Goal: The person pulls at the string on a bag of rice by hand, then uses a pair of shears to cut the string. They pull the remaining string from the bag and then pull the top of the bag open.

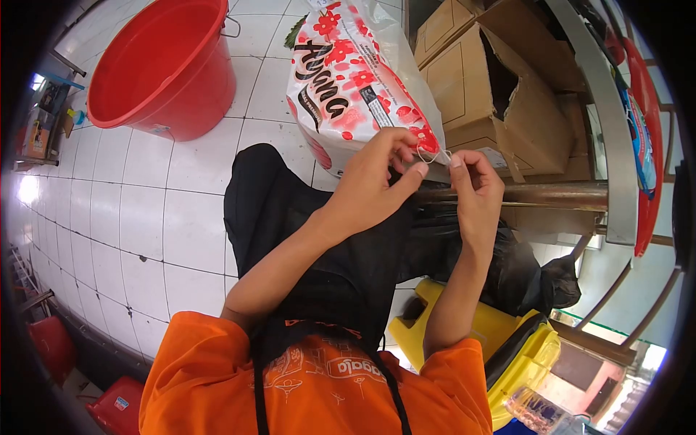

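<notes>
at the far left, two red, smooth plastic pieces (119, 407) stood near the lower corner; their full shape could not be told. a floor of pale, glossy square tiles (196, 217) with dark joints spread to the right of them. on it stood one large, round red plastic bucket (199, 101), its wide mouth open, its inner wall in view, with a thin wire handle at its right side.

next came black cloth (290, 210) over the person's legs, below an orange printed shirt (319, 384). beyond the legs, one bulging white plastic bag (362, 80) with red flowers and black lettering lay with its narrowed corner towards the hands. the left hand (373, 174), fingers curled and thumb brought in, was at that corner, beside a thin pale loop of string (426, 156); whether it gripped the loop could not be told. the right hand (475, 177) was closed in a pinch, thumb against forefinger, on the twisted pale end (446, 156) just right of the loop.

further right were at least two brown cardboard boxes (464, 87), the nearer one with a dark gap at its top and contents that could not be told. below them ran a shiny metal bar (551, 196), then a crumpled black plastic bag (522, 279) and yellow hard plastic (471, 326). one shiny blue packet (639, 156) was at the far right.
</notes>
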The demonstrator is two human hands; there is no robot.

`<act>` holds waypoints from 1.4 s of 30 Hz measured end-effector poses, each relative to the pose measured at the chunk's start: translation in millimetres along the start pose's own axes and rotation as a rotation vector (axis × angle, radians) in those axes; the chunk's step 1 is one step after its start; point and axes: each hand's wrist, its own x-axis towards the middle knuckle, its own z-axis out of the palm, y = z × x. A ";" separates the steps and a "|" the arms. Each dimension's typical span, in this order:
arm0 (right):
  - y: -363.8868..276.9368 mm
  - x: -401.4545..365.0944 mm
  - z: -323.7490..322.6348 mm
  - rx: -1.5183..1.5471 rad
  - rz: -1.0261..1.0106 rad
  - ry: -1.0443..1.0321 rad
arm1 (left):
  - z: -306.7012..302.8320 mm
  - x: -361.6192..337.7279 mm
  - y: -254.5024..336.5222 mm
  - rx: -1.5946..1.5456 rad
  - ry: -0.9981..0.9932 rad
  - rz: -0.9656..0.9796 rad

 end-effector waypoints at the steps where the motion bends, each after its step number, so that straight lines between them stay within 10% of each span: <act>1: -2.3 0.4 0.7 -0.003 0.000 -0.001 | 2.1 2.6 -0.4 0.099 -0.010 0.080; 12: -13.2 13.9 -1.8 -0.268 -0.211 -0.055 | 22.3 17.0 -6.6 0.350 0.166 0.316; 19: -0.2 7.9 4.9 -0.084 -0.101 0.031 | 24.1 12.0 -8.0 0.313 0.125 0.229; 25: 3.3 -18.2 17.5 -0.526 -0.511 0.112 | 16.4 7.5 -1.7 0.008 -0.018 -0.051; 29: 6.9 -12.2 13.1 -0.275 -0.204 0.090 | 9.1 4.4 -1.8 0.025 -0.112 -0.227; 42: -2.8 12.4 12.7 -0.728 -0.425 -0.084 | 15.7 -6.0 -24.3 -0.163 -0.016 -0.171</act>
